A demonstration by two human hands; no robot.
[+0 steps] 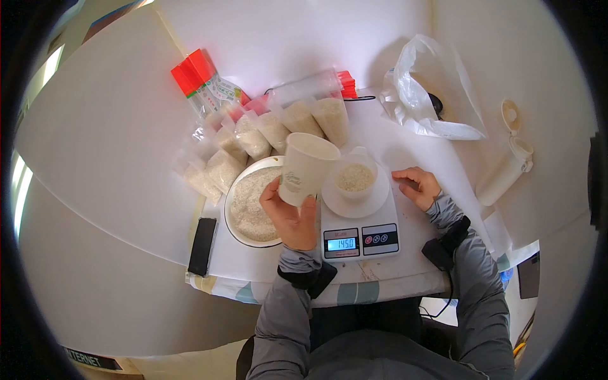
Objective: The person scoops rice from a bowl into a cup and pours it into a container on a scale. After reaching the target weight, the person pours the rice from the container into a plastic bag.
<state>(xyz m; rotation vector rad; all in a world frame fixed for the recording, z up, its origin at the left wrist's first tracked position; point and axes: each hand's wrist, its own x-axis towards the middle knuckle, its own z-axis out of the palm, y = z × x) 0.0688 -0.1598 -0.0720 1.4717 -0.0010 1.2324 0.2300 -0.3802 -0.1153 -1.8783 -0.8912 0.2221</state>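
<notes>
The lit display (341,244) of the white scale (392,215) read 145.0, while the small lettering around it and beside its round buttons (376,239) was too small to make out. On the dark strip (94,360) at the lower left edge of the view, white capitals read "TERNET", with the start of the word unclear. Print on the pale cup (309,161) and on the red and green packaging (223,88) could not be read.
</notes>
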